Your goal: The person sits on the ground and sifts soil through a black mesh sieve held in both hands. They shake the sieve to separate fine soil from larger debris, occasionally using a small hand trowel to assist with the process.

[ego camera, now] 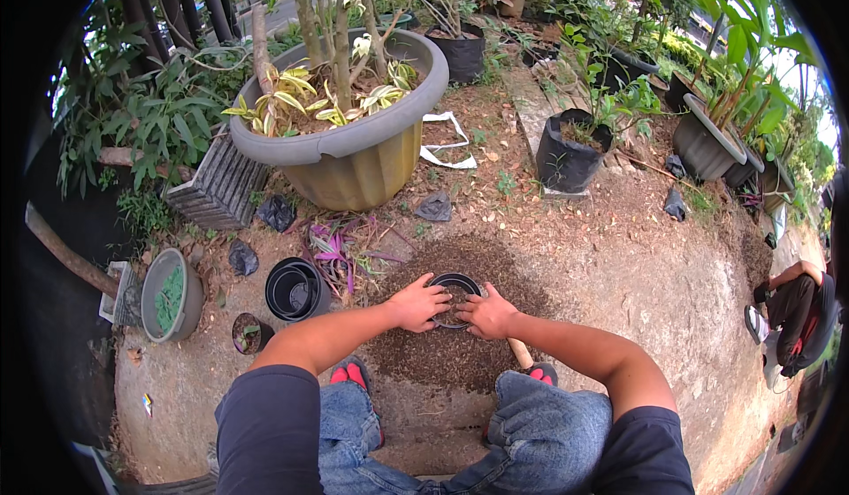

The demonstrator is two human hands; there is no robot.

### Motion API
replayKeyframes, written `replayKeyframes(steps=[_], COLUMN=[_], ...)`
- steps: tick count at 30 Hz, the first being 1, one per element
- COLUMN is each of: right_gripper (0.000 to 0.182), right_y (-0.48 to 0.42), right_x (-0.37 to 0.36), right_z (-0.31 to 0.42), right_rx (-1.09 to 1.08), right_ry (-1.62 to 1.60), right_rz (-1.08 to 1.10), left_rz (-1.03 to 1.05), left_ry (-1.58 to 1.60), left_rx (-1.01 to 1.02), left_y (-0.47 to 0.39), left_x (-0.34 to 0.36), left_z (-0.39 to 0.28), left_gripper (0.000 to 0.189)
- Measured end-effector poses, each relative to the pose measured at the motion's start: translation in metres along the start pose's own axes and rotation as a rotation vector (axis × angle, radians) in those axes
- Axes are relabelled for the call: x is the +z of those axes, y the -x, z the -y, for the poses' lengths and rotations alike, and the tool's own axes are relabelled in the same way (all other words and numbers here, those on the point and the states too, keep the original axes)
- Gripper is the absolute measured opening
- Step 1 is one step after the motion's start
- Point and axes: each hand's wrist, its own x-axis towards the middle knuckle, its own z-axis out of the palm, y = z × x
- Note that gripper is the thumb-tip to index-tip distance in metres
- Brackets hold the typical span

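Observation:
A round black plastic plant pot point(456, 281) stands upright on a heap of dark loose soil point(424, 356) between my feet, with soil visible inside it. My left hand point(419, 304) holds its left side, the fingers reaching over the rim. On the opposite side my right hand point(487, 312) grips the rim, its fingertips over the soil inside. Close to my right foot, a wooden tool handle point(520, 353) pokes out of the heap; the rest of that tool is hidden.
Nested black pots point(297, 289), a small potted seedling point(251, 333) and a grey basin point(174, 295) stand left. Uprooted purple-leaved plants point(335, 250) lie behind the heap. A large planter point(351, 157) and a black grow bag point(572, 153) stand beyond. Another person point(799, 316) crouches at far right.

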Motion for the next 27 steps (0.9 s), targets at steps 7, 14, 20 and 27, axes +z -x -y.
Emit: replayKeyframes(steps=[7,14,20,27], right_gripper=[0.060,0.054,0.047,0.054], right_y=[0.003,0.003,-0.009,-0.001], right_x=[-0.003,0.005,-0.004,-0.004], right_z=[-0.001,-0.004,-0.003,0.001], right_rx=[0.020,0.015,0.024,0.026], right_ry=[-0.002,0.017,0.125,0.031], right_rz=[0.008,-0.078,0.109,0.031], left_rz=[0.009,-0.038,0.009,0.073], left_ry=[0.013,-0.015,0.020,-0.004], left_rx=[-0.007,0.028,0.064,0.037], left_y=[-0.001,0.000,-0.002,-0.002], left_x=[-0.003,-0.002,-0.003,-0.006], left_z=[-0.001,0.001,0.007,0.001], left_gripper=[0.060,0.053,0.044,0.039])
